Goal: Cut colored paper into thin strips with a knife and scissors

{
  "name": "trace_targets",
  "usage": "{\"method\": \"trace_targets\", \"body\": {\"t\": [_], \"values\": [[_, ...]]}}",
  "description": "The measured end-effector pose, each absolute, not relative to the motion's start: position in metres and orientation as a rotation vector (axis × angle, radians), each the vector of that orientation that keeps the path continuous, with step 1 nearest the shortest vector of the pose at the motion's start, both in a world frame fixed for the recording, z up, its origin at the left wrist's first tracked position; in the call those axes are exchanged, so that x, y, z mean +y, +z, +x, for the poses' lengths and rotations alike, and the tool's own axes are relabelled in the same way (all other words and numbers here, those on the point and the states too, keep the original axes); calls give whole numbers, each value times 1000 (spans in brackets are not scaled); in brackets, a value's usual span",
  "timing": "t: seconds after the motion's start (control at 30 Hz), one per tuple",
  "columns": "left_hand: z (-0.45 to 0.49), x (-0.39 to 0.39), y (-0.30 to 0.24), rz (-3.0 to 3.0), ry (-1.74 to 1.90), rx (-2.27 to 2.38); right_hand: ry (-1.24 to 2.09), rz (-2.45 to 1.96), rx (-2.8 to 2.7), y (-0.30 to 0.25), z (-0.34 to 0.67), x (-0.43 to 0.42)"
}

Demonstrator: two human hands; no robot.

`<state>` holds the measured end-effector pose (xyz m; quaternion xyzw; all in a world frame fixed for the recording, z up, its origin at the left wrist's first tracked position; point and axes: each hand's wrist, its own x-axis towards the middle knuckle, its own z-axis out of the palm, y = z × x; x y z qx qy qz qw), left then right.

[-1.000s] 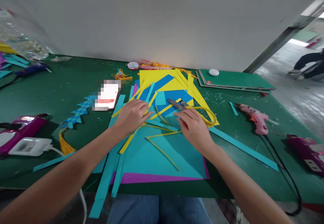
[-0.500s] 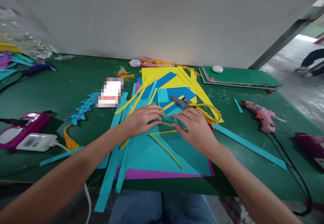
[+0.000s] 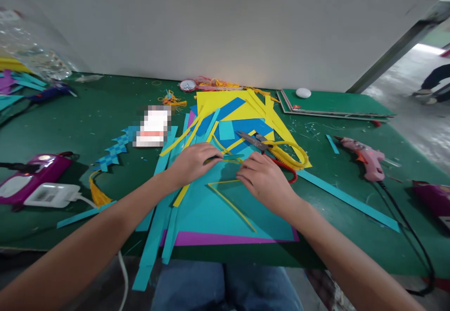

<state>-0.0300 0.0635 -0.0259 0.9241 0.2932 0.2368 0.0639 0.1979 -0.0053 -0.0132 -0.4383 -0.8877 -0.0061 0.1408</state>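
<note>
My left hand (image 3: pixel 197 162) and my right hand (image 3: pixel 264 176) face each other over the turquoise paper sheet (image 3: pixel 211 222). A thin yellow paper strip (image 3: pixel 230 159) runs between them, pinched by the fingertips of both. Beside the strip a narrow turquoise edge shows; I cannot tell whether it belongs to the held piece. From near my right fingers, a bent yellow strip (image 3: pixel 232 206) lies on the sheet in a sharp V. Just beyond my right hand are scissors with yellow and red handles (image 3: pixel 286 154). Long turquoise strips (image 3: pixel 154 226) lie under and beside my left wrist.
A pink glue gun (image 3: pixel 363 156) and its black cord lie right. Left are a blue woven paper piece (image 3: pixel 114 151) with a yellow tassel (image 3: pixel 99 191), a blurred-out phone-like object (image 3: pixel 153 126) and a purple power strip (image 3: pixel 35 175). A grey partition (image 3: pixel 225 30) stands behind.
My hands have closed in on the strip, and my right fingers are more curled. The strip between them now lies flatter, with a turquoise edge showing beside it.
</note>
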Motion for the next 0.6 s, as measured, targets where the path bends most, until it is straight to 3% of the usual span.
{"method": "trace_targets", "body": {"t": [0.27,0.47,0.6], "values": [[-28,62,-25,2792,770,864,281,-1476,-2409,-11,200,4],[-30,62,-20,2621,1028,1126,296,-1474,-2391,-8,197,7],[-33,65,-17,2582,1087,1283,493,-1412,-2206,2,221,8]]}}
